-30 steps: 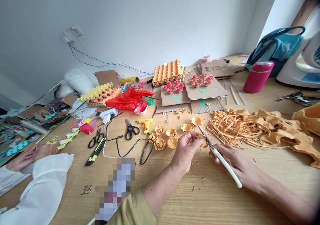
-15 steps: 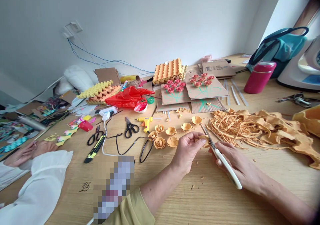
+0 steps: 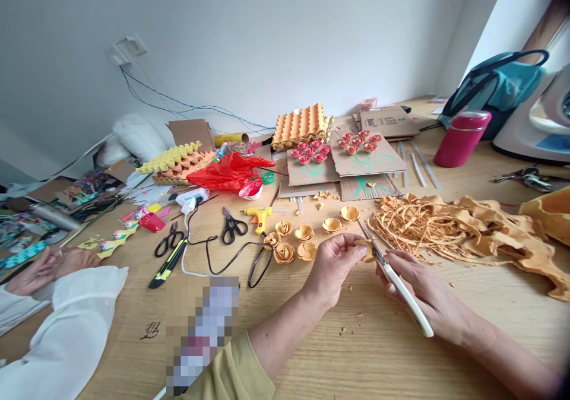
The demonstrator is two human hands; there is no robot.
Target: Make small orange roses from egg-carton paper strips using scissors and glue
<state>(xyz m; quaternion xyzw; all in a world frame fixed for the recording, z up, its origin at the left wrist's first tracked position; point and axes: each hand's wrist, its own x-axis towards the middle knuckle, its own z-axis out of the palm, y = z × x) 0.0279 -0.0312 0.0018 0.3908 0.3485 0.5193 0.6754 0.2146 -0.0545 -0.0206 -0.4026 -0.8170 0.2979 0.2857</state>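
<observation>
Orange egg-carton pulp, a small cut piece [image 3: 365, 250], is pinched between the thumb and fingers of our left hand [image 3: 333, 266]. Our right hand [image 3: 414, 287] grips the white-handled scissors [image 3: 403, 293], their blades up against the piece, above the wooden table [image 3: 338, 352]. Just beyond our left hand we see orange cupped flowers [image 3: 307, 251], with the yellow glue gun [image 3: 259, 217] near them. Orange trimmings [image 3: 414, 231] are heaped beyond our right hand, and farther back red flowers [image 3: 357, 142] sit on cardboard.
</observation>
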